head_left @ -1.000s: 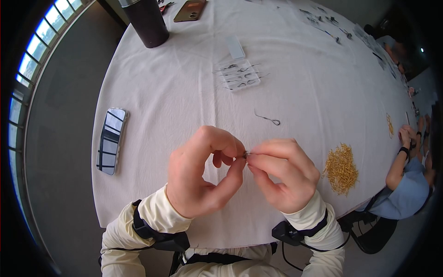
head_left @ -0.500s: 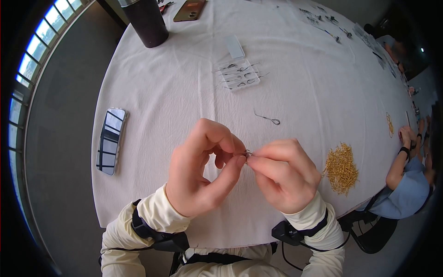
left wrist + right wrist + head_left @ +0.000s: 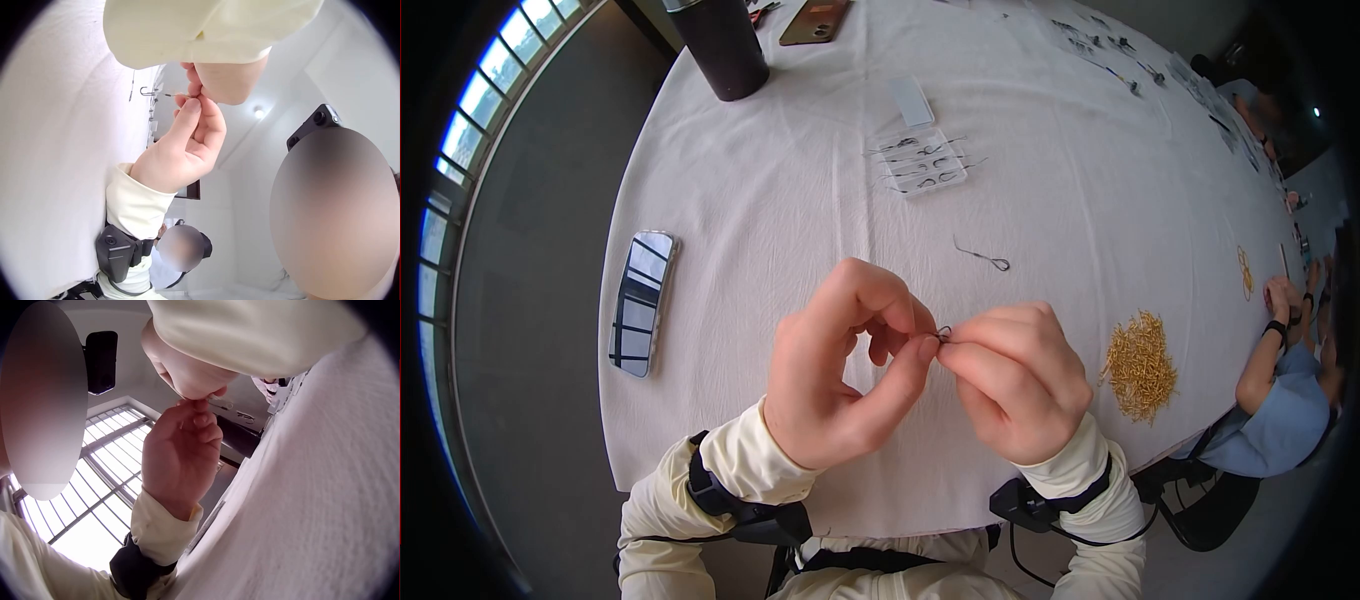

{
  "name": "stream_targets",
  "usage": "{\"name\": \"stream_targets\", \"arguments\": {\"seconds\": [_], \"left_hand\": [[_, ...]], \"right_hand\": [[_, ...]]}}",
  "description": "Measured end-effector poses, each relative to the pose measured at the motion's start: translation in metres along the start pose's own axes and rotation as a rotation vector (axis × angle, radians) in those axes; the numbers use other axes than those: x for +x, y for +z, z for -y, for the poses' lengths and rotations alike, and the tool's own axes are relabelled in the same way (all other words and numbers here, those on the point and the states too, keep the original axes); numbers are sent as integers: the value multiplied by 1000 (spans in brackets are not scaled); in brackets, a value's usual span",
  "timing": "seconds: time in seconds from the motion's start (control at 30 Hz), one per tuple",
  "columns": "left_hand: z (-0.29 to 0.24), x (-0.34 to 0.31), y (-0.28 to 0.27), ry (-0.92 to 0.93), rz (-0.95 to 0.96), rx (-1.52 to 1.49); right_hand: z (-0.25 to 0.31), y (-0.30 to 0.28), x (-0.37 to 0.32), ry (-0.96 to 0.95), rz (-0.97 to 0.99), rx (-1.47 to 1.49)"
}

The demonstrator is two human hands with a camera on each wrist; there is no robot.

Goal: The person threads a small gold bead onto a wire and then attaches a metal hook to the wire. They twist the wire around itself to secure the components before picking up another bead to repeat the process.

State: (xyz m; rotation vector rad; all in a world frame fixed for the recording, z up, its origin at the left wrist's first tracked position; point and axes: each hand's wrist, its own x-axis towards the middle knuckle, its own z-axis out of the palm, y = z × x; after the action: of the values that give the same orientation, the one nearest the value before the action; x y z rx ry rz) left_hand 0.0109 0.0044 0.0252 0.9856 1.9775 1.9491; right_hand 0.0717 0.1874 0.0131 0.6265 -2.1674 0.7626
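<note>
Between the two hands, close above the table, is a small dark fish hook [image 3: 944,333]; its curved wire shows at the fingertips in the head view. My left hand [image 3: 840,365] pinches it between thumb and index finger, the other fingers curled behind. From the other side my right hand [image 3: 1020,375] pinches it with thumb and fingers, its tips right at the left fingertips. In the left wrist view a hook shape [image 3: 147,92] with a thin line shows beyond the fingers. Ahead of the hands, a dark looped line [image 3: 982,254] lies on the cloth.
A clear compartment box [image 3: 922,162] of hooks stands ahead, its lid open. Right of my hands is a heap of small gold pieces [image 3: 1140,368]. A phone [image 3: 643,305] lies left; a dark tumbler [image 3: 718,50] and another phone [image 3: 813,21] stand farther back. Another person [image 3: 1285,400] sits at right.
The hands stay together in nearly the same place, shifting slightly. The left thumb and index have turned a little, and more of the hook's dark curve shows between the fingertips now.
</note>
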Motion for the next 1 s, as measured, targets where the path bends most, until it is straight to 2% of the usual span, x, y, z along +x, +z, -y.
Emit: {"name": "stream_targets", "arguments": {"seconds": [0.47, 0.53, 0.6, 0.63, 0.7, 0.73, 0.8, 0.87, 0.93, 1.0], "left_hand": [[3, 2, 2, 2, -31, -19], [4, 3, 4, 17, -87, -52], [4, 2, 2, 4, -75, -71], [4, 2, 2, -11, -62, -89], [4, 2, 3, -19, -54, -128], [5, 2, 3, -27, -46, -168], [6, 2, 3, -35, -31, -182], [4, 3, 1, -44, -18, -195], [-1, 4, -2, -91, 83, -119], [4, 4, 0, -60, 66, -120]], "right_hand": [[2, -6, 3, -82, 80, -90], [3, -6, 3, -77, 73, -83], [7, -7, 3, 74, 2, 50], [6, -7, 2, 73, 2, 50], [3, -7, -2, 283, -40, 232], [2, -8, -1, 283, -41, 231], [0, -10, 1, 427, 7, 348], [-2, -11, -1, 483, 3, 436], [-3, -11, -1, 539, 0, 524], [-3, -10, 1, 561, 4, 553]]}}
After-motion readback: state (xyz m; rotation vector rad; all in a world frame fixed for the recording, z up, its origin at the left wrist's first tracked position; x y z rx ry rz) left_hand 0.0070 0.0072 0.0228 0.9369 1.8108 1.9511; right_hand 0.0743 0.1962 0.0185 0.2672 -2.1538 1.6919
